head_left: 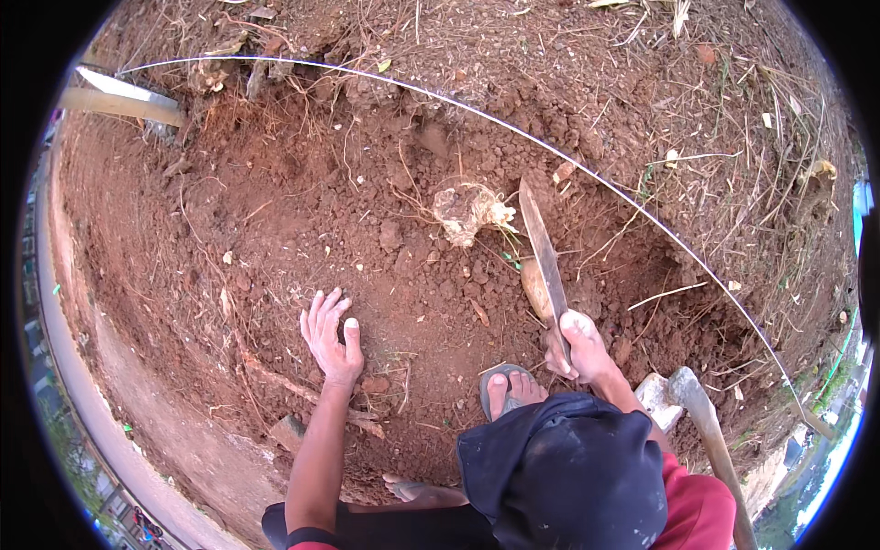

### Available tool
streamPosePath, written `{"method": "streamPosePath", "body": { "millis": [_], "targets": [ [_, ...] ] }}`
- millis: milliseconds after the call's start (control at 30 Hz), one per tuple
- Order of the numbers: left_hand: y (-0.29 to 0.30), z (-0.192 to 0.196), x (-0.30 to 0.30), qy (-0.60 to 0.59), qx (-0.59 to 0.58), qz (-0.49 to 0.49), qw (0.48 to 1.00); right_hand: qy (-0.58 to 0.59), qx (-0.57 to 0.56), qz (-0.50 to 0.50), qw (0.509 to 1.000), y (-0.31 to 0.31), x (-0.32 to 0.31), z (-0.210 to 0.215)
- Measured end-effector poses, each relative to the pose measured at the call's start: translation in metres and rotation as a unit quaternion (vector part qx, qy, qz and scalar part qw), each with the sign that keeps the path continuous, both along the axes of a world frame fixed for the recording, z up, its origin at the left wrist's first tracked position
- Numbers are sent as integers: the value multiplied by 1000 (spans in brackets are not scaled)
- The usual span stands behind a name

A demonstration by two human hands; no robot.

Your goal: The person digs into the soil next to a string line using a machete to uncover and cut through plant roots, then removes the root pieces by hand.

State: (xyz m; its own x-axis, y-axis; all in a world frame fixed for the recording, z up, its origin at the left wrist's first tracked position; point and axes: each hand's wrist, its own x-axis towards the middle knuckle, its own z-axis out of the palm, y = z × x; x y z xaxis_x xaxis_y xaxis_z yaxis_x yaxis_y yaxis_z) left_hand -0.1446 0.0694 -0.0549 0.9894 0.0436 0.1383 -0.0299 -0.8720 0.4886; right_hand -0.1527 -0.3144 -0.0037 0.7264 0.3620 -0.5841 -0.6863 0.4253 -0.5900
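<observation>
My right hand (579,346) is closed around the grip of a machete (544,246). Its long, dirt-stained blade points up and slightly left over the soil. Beneath the blade lies a pale brown, rounded piece (535,288), like a root or length of wood; its lower end is hidden by my hand. Just left of the blade tip, a cut stump (466,213) with frayed pale fibres sits in the loose red earth. My left hand (331,339) is held out over the soil with its fingers extended and nothing in it.
A taut white string (500,122) arcs across the ground, from near a post (124,105) at upper left to the right side. A wooden tool handle (710,431) and a pale stone (658,401) lie right of my sandalled foot (510,389). Thin roots (284,380) cross the soil.
</observation>
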Motion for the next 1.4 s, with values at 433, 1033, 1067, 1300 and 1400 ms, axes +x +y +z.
{"method": "streamPosePath", "body": {
  "millis": [433,1033,1067,1300,1400],
  "targets": [
    [-3,5,9,47,-9,11,999,-375,-588,16,716,26,112,18],
    [2,-3,1,-10,16,13,1000,-395,-554,-58,731,39,113,38],
    [6,-3,-1,-14,17,16,1000,-353,-630,205,661,39,111,26],
    [-1,-5,-10,13,45,3,999,-381,-617,161,670,19,106,49],
    [-1,2,-8,37,54,28,997,-365,-547,-52,751,19,107,68]
  ]
}}
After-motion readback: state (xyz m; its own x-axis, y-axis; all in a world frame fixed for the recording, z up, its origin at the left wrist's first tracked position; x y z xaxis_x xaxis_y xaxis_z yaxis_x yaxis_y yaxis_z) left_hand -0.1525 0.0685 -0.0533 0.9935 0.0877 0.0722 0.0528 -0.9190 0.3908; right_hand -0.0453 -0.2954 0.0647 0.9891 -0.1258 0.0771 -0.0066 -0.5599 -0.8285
